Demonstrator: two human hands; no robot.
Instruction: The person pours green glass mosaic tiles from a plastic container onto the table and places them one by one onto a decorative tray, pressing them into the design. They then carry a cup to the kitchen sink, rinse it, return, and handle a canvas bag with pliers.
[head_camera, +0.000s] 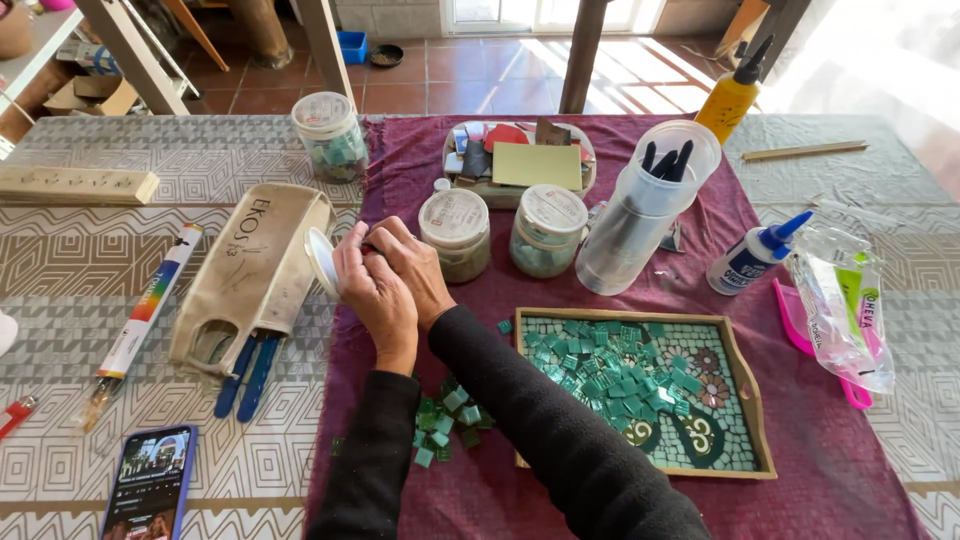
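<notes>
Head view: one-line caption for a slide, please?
Both hands grip a small white-lidded jar beside a mosaic tray.

Both arms wear long black sleeves (560, 430), seemingly knit, reaching the wrists.

Hands (390, 280) hide the jar body; phone (148, 485) cut off.

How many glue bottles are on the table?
2. A yellow glue bottle stands at the far edge of the table, and a white glue bottle lies tilted right of the clear tub. Others may be hidden.
</notes>
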